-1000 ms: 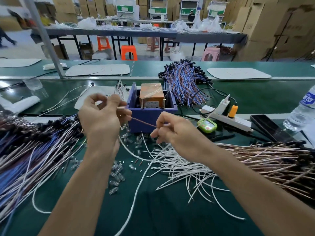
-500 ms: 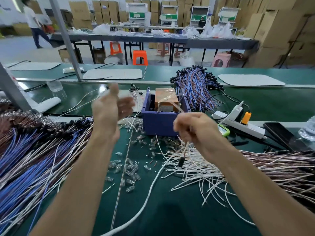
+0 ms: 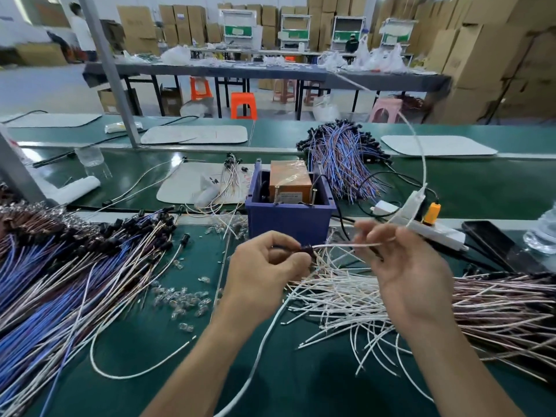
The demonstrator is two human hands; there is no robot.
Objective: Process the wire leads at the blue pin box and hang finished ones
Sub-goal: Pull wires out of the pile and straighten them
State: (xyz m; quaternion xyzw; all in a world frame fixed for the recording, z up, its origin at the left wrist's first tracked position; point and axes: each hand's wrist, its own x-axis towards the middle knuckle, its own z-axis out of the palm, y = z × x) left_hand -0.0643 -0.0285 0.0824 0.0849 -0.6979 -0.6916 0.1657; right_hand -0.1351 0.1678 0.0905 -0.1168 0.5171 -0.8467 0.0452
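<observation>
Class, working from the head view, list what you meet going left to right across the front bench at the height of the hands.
Blue and white wire pile → small clear parts → left hand → wire lead held by both hands → right hand → brown wire pile.

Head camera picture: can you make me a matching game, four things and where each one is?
Things
1 orange block
2 water bottle
3 clear cup
4 wire lead

Places
A on the bench, at the picture's far right edge
B held between the left hand and the right hand
C on the left, near the metal post
D inside the blue pin box

Pairs: 1-D, 2-A, 3-C, 4-B
</observation>
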